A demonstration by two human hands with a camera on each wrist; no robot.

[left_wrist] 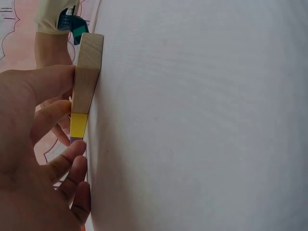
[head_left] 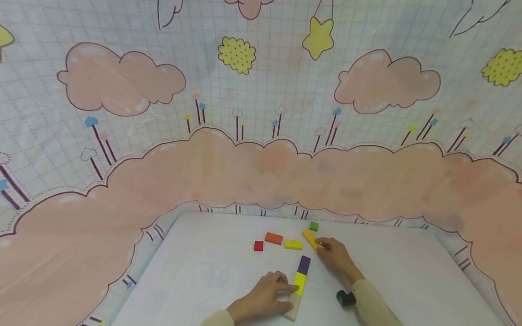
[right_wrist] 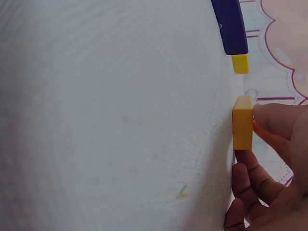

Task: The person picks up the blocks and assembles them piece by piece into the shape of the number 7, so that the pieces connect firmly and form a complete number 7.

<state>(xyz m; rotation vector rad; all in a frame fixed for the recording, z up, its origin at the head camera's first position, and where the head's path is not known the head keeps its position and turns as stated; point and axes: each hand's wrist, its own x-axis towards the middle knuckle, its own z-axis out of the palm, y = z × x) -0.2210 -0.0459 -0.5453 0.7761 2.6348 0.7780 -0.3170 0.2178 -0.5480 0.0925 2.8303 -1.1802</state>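
R hand (head_left: 335, 254): thumb + fingers pinch amber block (head_left: 309, 236), gap narrowed to the block's width. Amber block is long, tilted diagonally as seen from the head cam, its far end sticking out past the fingertips; it sits at/near the desk (head_left: 195, 262) surface (R wrist view shows no clear gap, so can't say if it's lifted).

L hand (head_left: 265, 292): index extended onto yellow row block (head_left: 300, 279), thumb against plain wood block (head_left: 293, 308); thumb and index spread apart, no grip round either one, rest of fingers loosely bent.

Row, far to near: purple block (head_left: 304, 265), yellow row block, plain wood block. Set end to end, approx. one line, slanting a bit to the R at the far end. Amber block lies beyond the row, to its R, apart from it.

Loose pcs past the row, L to R: red cube (head_left: 258, 246), orange block (head_left: 273, 238), short yellow block (head_left: 293, 244) (apart from the row). Green cube (head_left: 313, 226) is just beside the far end of amber block; contact unclear.

Misc.: dark green device (head_left: 344, 298) at R sleeve (head_left: 373, 301). Backdrop cloth (head_left: 261, 176) w/ pink clouds + stars behind desk.
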